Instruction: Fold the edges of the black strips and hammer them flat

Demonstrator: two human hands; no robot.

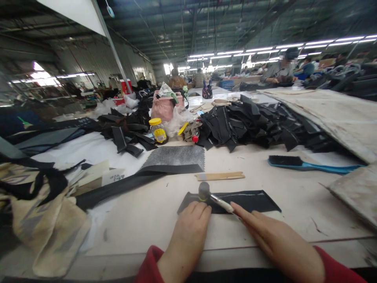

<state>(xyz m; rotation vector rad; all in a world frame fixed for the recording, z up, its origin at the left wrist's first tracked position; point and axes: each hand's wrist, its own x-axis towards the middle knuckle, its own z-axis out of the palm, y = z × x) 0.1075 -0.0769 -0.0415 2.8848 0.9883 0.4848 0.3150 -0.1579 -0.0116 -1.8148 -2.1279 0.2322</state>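
Observation:
My left hand point(188, 232) rests flat on the near edge of a black fabric strip point(244, 201), which lies on the pale work table point(141, 232). A small hammer with a grey head point(204, 191) stands on the strip just beyond my left fingertips. Its white handle point(221, 203) slants toward my right hand point(265, 236), whose fingers press along the handle's end. Under the hand, part of the handle is hidden.
A wooden strip point(219, 176), a blue-handled brush point(306, 165), a grey textured sheet point(173, 157) and a long black strip point(132, 184) lie ahead. Beyond them are a heap of black pieces point(250, 124) and a yellow-lidded jar point(158, 130). Beige patterned cloth point(41, 212) lies left; a co-worker point(279, 68) sits far right.

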